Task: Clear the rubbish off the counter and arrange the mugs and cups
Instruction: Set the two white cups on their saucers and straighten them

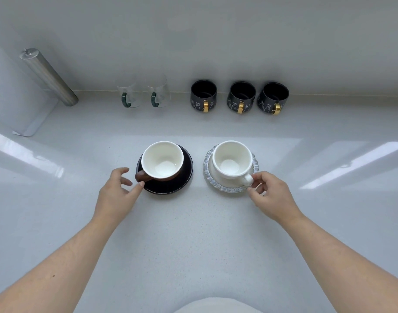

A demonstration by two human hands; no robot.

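My forearms run off the bottom edge. The white cup [232,159] hides much of its saucer [230,188]; the brown cup [162,161] covers the black saucer's [171,187] middle. The mugs' [241,97] drawings are too small to read.

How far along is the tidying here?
Nearly finished. No rubbish shows on the counter; glass mugs and black mugs line the wall. The left hand nears the brown cup; the right hand pinches the white cup handle for final straightening.
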